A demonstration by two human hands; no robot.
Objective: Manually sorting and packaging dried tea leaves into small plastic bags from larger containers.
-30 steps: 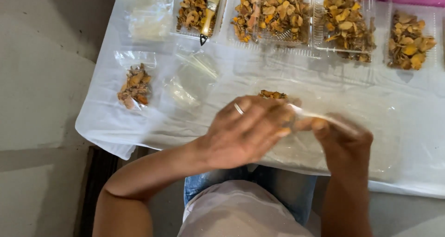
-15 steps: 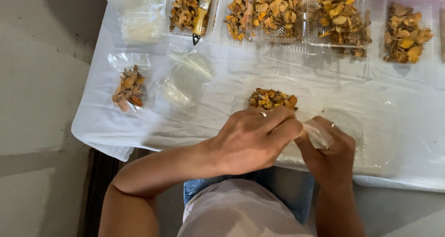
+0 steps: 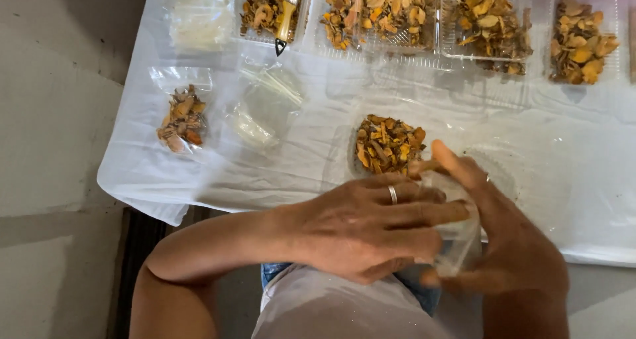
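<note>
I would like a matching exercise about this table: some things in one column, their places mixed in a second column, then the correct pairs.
Things:
1. brush
2. small bag of dried pieces
3. loose pile of dried pieces
4. clear bag

Places:
A. between the left hand and the right hand
B. in the far tray on the left
C. near the left edge of the white sheet
D. on the sheet just beyond the hands

Pairs: 1-B, 2-C, 3-D, 4-A
</note>
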